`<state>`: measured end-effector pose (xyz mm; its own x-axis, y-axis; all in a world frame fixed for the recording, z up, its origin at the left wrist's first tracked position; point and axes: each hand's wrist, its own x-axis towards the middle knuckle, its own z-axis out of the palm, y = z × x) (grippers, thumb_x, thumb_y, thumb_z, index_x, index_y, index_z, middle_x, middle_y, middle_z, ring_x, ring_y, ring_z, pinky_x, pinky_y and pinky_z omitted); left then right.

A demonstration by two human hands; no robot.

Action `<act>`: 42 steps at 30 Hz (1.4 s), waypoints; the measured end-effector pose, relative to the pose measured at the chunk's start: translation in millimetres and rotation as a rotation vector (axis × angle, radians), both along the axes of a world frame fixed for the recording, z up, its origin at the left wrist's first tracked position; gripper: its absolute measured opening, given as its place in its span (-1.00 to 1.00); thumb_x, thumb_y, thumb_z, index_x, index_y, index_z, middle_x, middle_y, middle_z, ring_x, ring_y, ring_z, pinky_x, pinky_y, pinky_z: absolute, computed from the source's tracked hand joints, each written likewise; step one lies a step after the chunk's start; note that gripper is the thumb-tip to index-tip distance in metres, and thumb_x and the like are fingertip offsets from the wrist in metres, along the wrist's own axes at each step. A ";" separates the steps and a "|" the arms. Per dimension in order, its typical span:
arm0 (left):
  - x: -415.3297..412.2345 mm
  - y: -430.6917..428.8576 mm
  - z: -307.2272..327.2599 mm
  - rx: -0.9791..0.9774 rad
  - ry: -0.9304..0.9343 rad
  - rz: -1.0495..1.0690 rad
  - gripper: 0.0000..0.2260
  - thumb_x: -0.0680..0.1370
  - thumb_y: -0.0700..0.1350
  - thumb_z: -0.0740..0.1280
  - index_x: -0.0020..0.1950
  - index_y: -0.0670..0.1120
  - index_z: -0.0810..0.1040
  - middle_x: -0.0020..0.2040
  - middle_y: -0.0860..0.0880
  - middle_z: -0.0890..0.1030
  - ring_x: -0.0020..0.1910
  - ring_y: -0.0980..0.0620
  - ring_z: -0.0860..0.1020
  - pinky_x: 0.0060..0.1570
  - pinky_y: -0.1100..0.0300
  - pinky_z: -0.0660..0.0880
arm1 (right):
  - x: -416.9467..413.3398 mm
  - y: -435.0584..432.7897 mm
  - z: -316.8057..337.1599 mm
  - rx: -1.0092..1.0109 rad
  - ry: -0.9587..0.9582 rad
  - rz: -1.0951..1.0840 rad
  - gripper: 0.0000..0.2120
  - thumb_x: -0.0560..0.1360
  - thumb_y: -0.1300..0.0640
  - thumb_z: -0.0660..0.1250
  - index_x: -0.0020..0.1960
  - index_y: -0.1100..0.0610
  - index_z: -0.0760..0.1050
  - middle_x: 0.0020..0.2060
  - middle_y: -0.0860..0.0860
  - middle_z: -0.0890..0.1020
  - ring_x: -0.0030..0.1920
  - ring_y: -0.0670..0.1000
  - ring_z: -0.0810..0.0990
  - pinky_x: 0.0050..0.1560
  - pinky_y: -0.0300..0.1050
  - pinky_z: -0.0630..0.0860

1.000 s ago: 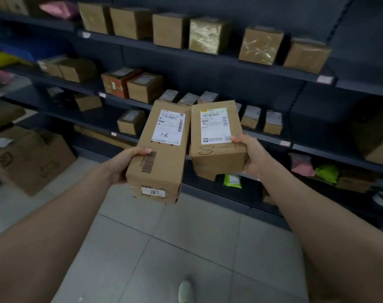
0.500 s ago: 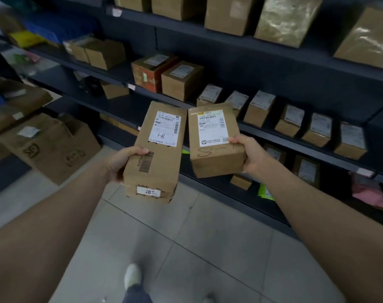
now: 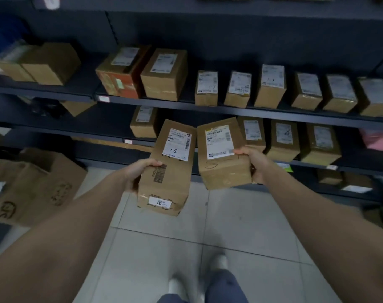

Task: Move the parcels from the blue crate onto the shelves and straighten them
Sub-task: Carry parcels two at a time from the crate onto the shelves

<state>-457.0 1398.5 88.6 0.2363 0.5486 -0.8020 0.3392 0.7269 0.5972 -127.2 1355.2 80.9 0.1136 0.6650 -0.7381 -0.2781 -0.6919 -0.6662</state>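
**Two parcels up, shelf just ahead**

Both of the person's hands are full. The left hand grips the long box by its left side, thumb on top beside the barcode. The right hand grips the short box by its right edge, thumb on the label. The boxes hang side by side over the floor, nearly touching, in front of the lower shelf. I can't see the blue crate from here.

That shelf has a lone box on the left and a neat row on the right. The held boxes hide what lies between them, so a gap there is only my guess.

I'd set one box down at a time. The short one should go first, next to the row, label up and front edge level with its neighbours. The long box is held one-handed from the side and could tip, so its far end should land first and then slide in. Squaring them up is easier once both hands are free.
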 end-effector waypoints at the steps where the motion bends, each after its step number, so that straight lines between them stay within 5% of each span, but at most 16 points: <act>1: 2.0 10.5 -5.6 -0.011 0.001 -0.006 -0.18 0.00 0.17 0.58 0.21 -0.08 0.52 0.10 -0.20 0.65 0.14 -0.22 0.57 0.22 -0.18 0.44 | -0.8 5.7 -5.4 -0.020 0.007 -0.009 -0.58 0.30 0.07 0.49 0.13 0.11 0.56 -0.03 0.16 0.68 -0.03 0.20 0.65 -0.13 0.13 0.61; 7: 1.0 68.2 -49.3 -0.031 -0.007 0.012 -0.29 0.08 0.16 0.57 0.17 -0.04 0.55 -0.01 -0.16 0.69 0.06 -0.20 0.61 0.07 -0.11 0.53 | -6.5 52.3 -51.0 -0.050 0.020 -0.023 -0.59 0.31 0.07 0.49 0.13 0.13 0.57 -0.09 0.17 0.69 -0.07 0.18 0.66 -0.20 0.06 0.61; 13: 1.1 136.8 -97.0 -0.010 -0.005 -0.004 -0.34 0.15 0.13 0.56 0.21 -0.01 0.54 0.09 -0.15 0.66 0.13 -0.21 0.58 0.24 -0.23 0.40 | -10.7 111.0 -100.8 -0.030 -0.016 -0.084 -0.72 0.34 0.08 0.48 0.00 0.14 0.56 -0.34 0.11 0.70 -0.25 0.14 0.67 -0.37 -0.02 0.60; 18: 13.2 206.6 -153.7 0.044 -0.011 -0.029 -0.29 0.11 0.18 0.52 0.21 -0.04 0.52 0.15 -0.15 0.61 0.14 -0.21 0.55 0.21 -0.21 0.41 | -11.1 168.9 -157.6 0.086 0.018 -0.147 -0.66 0.33 0.08 0.48 0.07 0.12 0.57 -0.11 0.17 0.68 -0.09 0.20 0.66 -0.26 0.11 0.61; 23: 19.7 269.6 -207.5 0.138 -0.095 -0.052 -0.34 0.18 0.19 0.51 0.21 -0.03 0.53 0.12 -0.15 0.65 0.13 -0.20 0.57 0.17 -0.18 0.45 | -11.1 225.4 -208.6 0.204 0.023 -0.213 -0.74 0.36 0.09 0.44 0.04 0.12 0.59 -0.24 0.12 0.72 -0.22 0.15 0.70 -0.29 0.06 0.61; 29: 32.3 326.9 -267.1 0.266 -0.100 -0.061 -0.46 0.30 0.23 0.42 0.21 0.02 0.52 0.13 -0.14 0.62 0.12 -0.20 0.55 0.03 -0.13 0.48 | -5.6 263.2 -267.3 0.281 0.005 -0.223 -0.53 0.28 0.02 0.49 0.16 0.08 0.56 0.04 0.17 0.65 0.03 0.21 0.63 -0.14 0.17 0.61; 34: 46.9 357.3 -292.3 0.276 -0.111 -0.050 -0.49 0.28 0.26 0.42 0.14 0.05 0.55 0.12 -0.17 0.61 0.13 -0.22 0.51 0.14 -0.20 0.39 | 6.0 277.5 -295.8 0.284 -0.058 -0.254 -0.48 0.18 -0.04 0.52 0.12 0.04 0.57 0.02 0.13 0.65 0.00 0.20 0.61 -0.33 0.11 0.60; 42: 65.9 386.1 -314.1 0.239 -0.176 0.049 -0.33 0.14 0.21 0.51 0.17 -0.02 0.51 0.13 -0.23 0.56 0.10 -0.30 0.48 -0.01 -0.32 0.40 | 16.4 290.2 -315.1 0.315 -0.121 -0.290 -0.57 0.24 -0.07 0.48 0.06 0.05 0.57 -0.02 0.14 0.63 -0.04 0.20 0.59 -0.49 0.08 0.55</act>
<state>-391.1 1784.6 -225.5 0.3289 0.7310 -0.5979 0.1827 0.5719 0.7997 -110.9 1645.4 -234.1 0.4020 0.7833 -0.4742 -0.3376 -0.3546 -0.8719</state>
